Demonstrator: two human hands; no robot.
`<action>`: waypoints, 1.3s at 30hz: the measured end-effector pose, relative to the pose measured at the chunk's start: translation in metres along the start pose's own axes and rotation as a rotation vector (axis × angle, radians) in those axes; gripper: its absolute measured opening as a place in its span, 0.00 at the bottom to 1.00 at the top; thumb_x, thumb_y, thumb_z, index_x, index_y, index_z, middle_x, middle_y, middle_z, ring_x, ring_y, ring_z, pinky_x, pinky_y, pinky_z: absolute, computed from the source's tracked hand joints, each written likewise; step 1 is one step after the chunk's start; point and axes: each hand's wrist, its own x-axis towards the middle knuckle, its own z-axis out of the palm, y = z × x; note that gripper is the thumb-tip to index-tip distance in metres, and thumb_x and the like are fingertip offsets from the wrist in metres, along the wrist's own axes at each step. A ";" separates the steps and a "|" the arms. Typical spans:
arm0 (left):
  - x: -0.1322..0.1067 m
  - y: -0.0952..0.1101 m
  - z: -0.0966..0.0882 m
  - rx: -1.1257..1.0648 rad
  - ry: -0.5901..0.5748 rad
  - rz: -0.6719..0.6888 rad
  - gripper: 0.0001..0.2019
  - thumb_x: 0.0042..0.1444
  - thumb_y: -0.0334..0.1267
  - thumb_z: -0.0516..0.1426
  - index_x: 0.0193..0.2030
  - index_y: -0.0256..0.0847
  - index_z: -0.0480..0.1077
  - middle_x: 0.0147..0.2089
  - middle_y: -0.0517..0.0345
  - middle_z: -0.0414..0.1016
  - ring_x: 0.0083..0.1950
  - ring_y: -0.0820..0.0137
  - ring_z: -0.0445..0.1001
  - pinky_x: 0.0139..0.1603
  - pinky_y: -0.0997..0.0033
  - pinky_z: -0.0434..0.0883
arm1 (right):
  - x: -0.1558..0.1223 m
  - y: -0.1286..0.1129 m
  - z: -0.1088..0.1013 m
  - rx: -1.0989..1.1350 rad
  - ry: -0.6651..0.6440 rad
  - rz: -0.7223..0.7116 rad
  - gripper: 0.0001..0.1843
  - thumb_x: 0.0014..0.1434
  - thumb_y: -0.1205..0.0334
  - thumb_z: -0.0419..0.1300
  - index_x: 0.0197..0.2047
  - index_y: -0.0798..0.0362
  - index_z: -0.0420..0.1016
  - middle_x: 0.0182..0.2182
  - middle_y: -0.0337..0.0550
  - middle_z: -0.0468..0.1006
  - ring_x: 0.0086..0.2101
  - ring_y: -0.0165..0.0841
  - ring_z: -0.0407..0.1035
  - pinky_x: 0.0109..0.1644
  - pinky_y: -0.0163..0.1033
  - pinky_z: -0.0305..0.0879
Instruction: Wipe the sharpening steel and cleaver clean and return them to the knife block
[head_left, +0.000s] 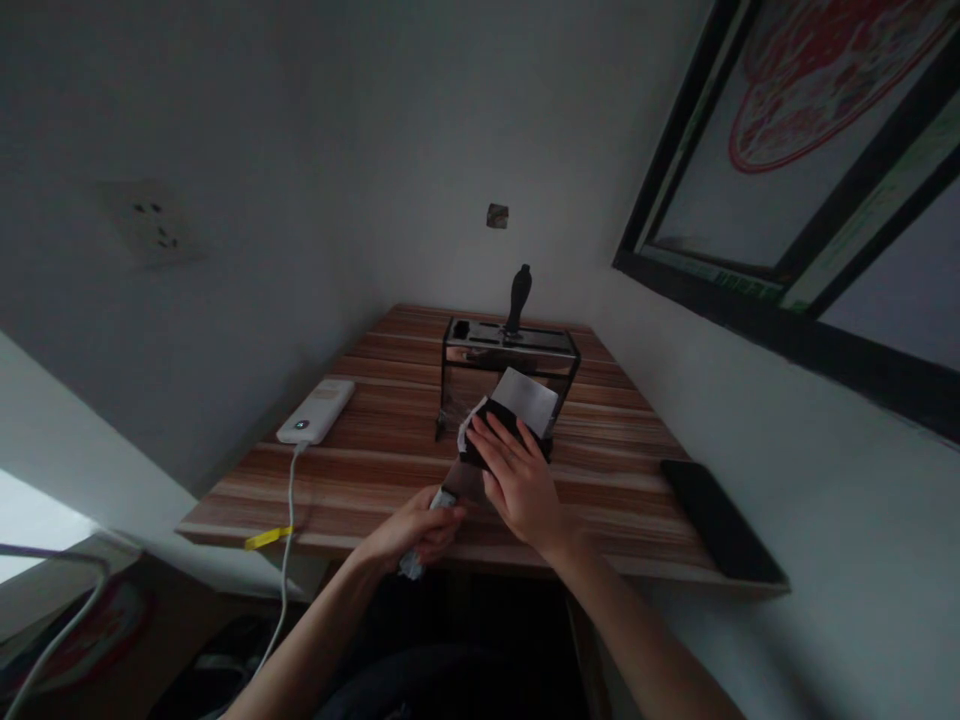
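Observation:
My left hand (429, 527) is closed round the plastic-wrapped handle (411, 563) of a wide-bladed kitchen knife, near the table's front edge. The knife's blade (527, 397) points away from me and to the right, its broad bright face showing past the cloth. My right hand (517, 480) holds a black cloth (474, 455) against the middle of the blade, fingers laid over it. A pale, crumpled edge shows at the cloth's left side. Just behind stands a metal frame (510, 340) with black legs and an upright black handle (520, 290); its lower part is partly hidden by the knife.
A white power bank (316, 410) lies at the left of the wood-grain table (390, 380), its white cable (291, 500) running off the front edge. Yellow tape (268, 538) sticks to that edge. A black phone (720, 520) lies at the right, beside the wall. A framed picture (787, 200) hangs above.

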 end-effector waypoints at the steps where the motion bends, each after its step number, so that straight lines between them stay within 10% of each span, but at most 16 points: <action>1: 0.000 -0.001 0.000 0.003 0.005 0.004 0.16 0.48 0.45 0.61 0.29 0.40 0.57 0.12 0.76 0.48 0.11 0.84 0.44 0.09 0.85 0.47 | -0.003 -0.005 0.001 0.013 -0.016 -0.002 0.28 0.61 0.68 0.45 0.65 0.54 0.51 0.64 0.41 0.54 0.64 0.35 0.43 0.67 0.52 0.39; 7: 0.000 -0.006 0.000 0.085 0.143 0.022 0.16 0.44 0.44 0.59 0.23 0.40 0.55 0.11 0.73 0.51 0.11 0.84 0.47 0.11 0.83 0.47 | -0.019 -0.034 0.011 0.113 -0.102 -0.066 0.30 0.60 0.69 0.46 0.65 0.54 0.50 0.63 0.41 0.56 0.63 0.33 0.45 0.67 0.50 0.41; 24: -0.007 -0.020 -0.015 0.114 0.260 -0.055 0.26 0.41 0.42 0.59 0.49 0.38 0.60 0.12 0.74 0.55 0.12 0.81 0.51 0.14 0.81 0.47 | -0.026 -0.058 0.012 0.073 -0.143 -0.031 0.31 0.58 0.70 0.48 0.65 0.57 0.50 0.64 0.41 0.52 0.64 0.34 0.41 0.67 0.50 0.39; 39: -0.007 -0.008 -0.006 0.108 0.137 -0.025 0.14 0.40 0.40 0.59 0.20 0.40 0.55 0.11 0.72 0.51 0.12 0.84 0.49 0.11 0.83 0.47 | -0.025 -0.047 0.012 0.040 -0.127 -0.054 0.32 0.58 0.71 0.47 0.65 0.54 0.50 0.65 0.38 0.51 0.64 0.32 0.41 0.67 0.47 0.35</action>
